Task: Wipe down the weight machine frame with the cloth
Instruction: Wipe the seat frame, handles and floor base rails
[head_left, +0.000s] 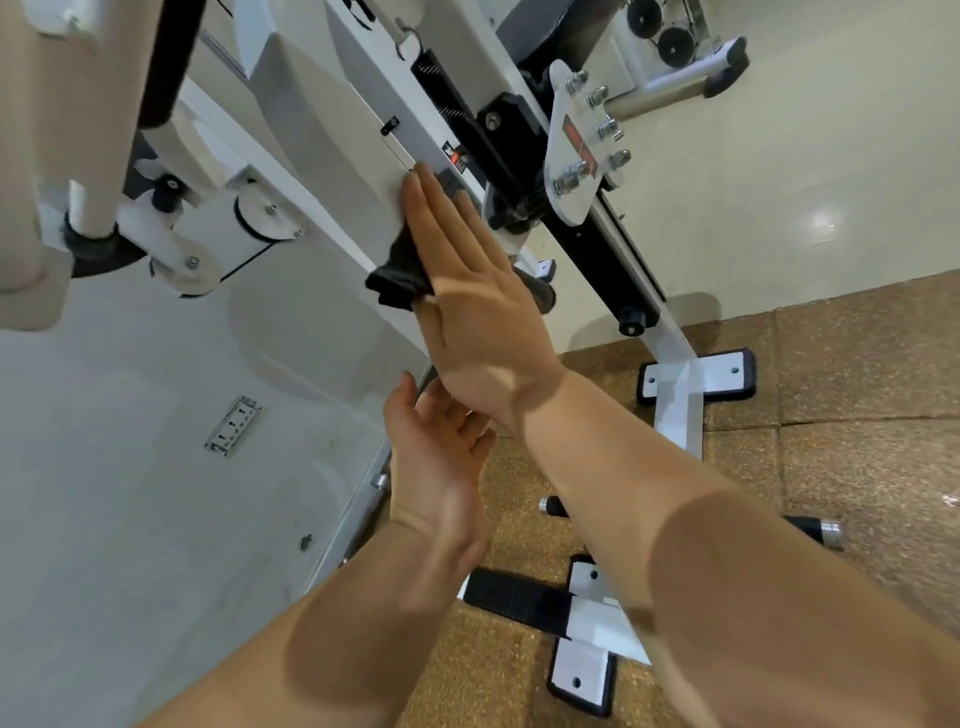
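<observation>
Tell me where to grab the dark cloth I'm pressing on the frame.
Probably the bunched end of the cloth that sticks out past the left edge of your flat right hand. The rest is pinned against the white frame, so come from the left and pinch that loose fold.

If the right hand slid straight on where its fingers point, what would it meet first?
Likely the small black clip on the white frame, just beyond the right hand, which presses the cloth flat; depth is unclear.

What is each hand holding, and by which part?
Nothing is gripped. The right hand presses the dark cloth flat against the white frame; the left hand is empty.
</observation>
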